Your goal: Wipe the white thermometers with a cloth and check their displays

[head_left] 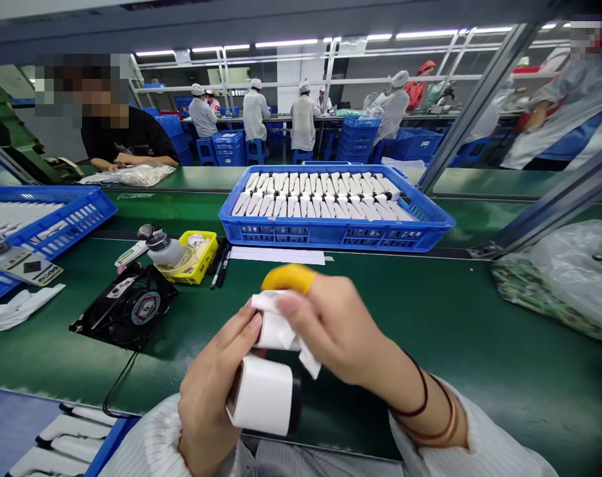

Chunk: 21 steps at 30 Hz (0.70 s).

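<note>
My left hand (208,384) is wrapped round a white plastic housing (267,396) with a black end, held above the bench in front of my body. The housing's wide part faces down and to the right, and its upper part lies under my fingers. My right hand (348,324) pinches a white wiping cloth (309,358) against that upper part. A yellow finger cot (288,277) covers one finger of my right hand. The cloth hides some of the housing's top.
A blue crate (330,233) with rows of white housings stands ahead. More blue crates lie at left. A black fan (132,305), a yellow basket (201,262) with a bottle, and pens are left of centre. Bagged circuit boards (544,298) lie right. A co-worker (126,132) sits opposite.
</note>
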Motion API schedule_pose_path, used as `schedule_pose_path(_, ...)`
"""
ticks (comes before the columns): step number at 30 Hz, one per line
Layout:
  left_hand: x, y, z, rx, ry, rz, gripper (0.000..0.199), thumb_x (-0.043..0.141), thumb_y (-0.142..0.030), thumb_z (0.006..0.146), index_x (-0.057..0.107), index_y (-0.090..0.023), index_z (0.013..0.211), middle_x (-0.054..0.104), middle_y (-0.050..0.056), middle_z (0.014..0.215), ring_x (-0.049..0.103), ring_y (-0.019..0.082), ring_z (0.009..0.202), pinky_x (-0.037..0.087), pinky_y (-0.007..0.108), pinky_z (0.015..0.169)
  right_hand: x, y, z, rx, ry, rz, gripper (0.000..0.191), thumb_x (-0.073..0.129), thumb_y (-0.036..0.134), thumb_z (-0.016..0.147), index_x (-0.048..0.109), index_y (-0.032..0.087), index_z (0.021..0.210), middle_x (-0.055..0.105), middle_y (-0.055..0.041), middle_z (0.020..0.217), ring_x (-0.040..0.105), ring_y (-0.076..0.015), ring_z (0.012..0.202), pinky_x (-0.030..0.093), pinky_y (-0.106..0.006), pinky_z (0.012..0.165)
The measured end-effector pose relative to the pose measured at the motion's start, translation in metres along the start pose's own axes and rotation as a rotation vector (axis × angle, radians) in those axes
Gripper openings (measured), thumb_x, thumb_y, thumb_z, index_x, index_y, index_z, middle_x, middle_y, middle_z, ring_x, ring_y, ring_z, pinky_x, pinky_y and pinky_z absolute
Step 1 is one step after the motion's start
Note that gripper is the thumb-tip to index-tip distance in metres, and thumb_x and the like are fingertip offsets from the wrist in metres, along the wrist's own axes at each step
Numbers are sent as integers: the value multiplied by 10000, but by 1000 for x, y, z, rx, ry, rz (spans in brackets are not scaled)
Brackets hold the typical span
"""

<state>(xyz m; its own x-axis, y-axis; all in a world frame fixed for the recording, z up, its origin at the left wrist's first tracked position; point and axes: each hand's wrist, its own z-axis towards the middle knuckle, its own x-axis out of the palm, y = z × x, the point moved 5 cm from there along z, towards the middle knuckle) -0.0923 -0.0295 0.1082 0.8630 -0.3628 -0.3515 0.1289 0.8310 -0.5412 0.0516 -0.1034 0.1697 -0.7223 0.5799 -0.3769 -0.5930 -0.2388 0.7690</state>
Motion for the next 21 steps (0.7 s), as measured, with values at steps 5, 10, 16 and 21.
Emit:
schedule_pose_path(5, 10, 21, -2, -715, 82, -420, 344, 784, -269, 748, 668, -198, 1065, 745, 47, 1006, 714, 249, 900, 604, 273, 732, 9, -26, 5, 275, 14, 207, 523, 386, 490, 987, 427, 206, 550, 408, 34, 451, 378, -104, 417, 267, -240, 413)
schedule_pose_path(10, 27, 18, 1, -1022, 155, -1020, 448, 807, -278, 728, 617, -165, 1118, 723, 130, 1086, 681, 308, 1014, 601, 371, 802, -12, -36, 8, 280, -196, 388, 537, 494, 606, 938, 511, 181, 610, 455, 33, 465, 365, -90, 405, 258, -218, 381)
schedule_pose_path(16, 29, 20, -3, -1071, 118, -1080, 442, 823, -268, 710, 620, -157, 1087, 725, 127, 1074, 697, 279, 966, 583, 343, 802, -17, -9, 1, 91, -281, 192, 318, 430, 463, 1010, 628, 224, 941, 561, 9, 624, 471, -123, 462, 360, -220, 402)
schedule_pose_path(21, 35, 28, -18, -1107, -1, -1025, 665, 927, -338, 533, 581, -139, 1063, 729, 130, 1010, 689, 301, 939, 537, 387, 836, 9, -4, -9, -103, 10, -123, 247, 587, 321, 913, 656, 293, 1149, 712, -25, 935, 683, -182, 715, 565, -220, 624)
